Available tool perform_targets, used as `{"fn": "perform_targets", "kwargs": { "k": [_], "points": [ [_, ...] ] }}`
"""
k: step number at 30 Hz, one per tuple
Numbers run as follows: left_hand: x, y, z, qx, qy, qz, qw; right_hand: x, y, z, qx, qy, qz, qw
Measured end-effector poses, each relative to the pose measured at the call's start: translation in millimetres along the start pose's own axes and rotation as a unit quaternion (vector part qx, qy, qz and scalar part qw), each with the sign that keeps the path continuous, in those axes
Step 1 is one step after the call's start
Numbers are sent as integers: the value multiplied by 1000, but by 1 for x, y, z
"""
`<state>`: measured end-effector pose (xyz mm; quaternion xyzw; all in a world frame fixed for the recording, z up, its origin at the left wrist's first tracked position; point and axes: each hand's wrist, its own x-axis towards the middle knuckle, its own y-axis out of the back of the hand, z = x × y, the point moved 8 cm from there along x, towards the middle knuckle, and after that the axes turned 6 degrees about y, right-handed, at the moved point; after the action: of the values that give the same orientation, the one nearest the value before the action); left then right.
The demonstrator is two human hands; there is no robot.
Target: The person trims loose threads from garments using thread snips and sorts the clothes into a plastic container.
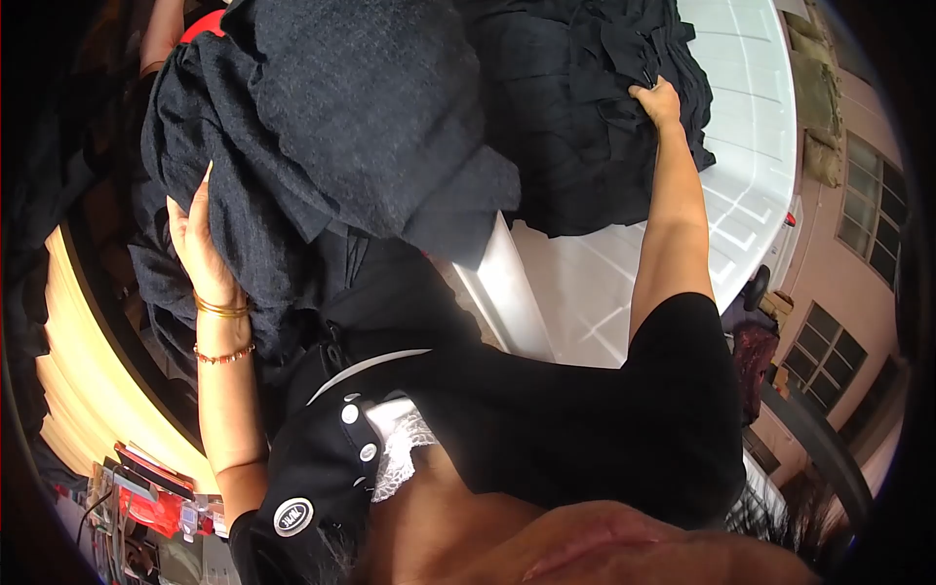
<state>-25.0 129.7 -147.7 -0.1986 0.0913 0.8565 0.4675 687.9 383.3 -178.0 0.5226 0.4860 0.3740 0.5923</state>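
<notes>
A large bundle of dark grey, denim-like fabric (361, 117) hangs over my lap and the edge in front of me. My left hand (200, 244) lies against the bundle's left side, its fingers partly hidden in the folds as it holds the fabric. To the right, a layered stack of black cloth pieces (575, 127) rests on a white surface. My right hand (660, 103) is stretched out to this stack, fingers closed on the edge of a black piece. A small dark, shiny detail shows at its fingertips, too small to make out.
The white table or tray (751, 127) has a raised, curved right side. A pale wooden surface (97, 361) curves along the left, with a red bag (151, 512) and other clutter below it. Another person's arm (161, 34) shows at the top left, near something red (203, 26).
</notes>
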Motion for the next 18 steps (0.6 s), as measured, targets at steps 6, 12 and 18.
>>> {"fn": "perform_targets", "kwargs": {
  "k": [6, 12, 18],
  "points": [
    [1, -6, -1, -59, 21, -11, 998, -47, 16, 8, 53, 50, 0, 997],
    [-2, -10, 3, -88, 39, -15, 995, -64, 27, 10, 149, 60, 36, 986],
    [4, -7, -1, -98, 2, -21, 995, -109, 46, 9, 212, 98, 66, 970]
  ]
}}
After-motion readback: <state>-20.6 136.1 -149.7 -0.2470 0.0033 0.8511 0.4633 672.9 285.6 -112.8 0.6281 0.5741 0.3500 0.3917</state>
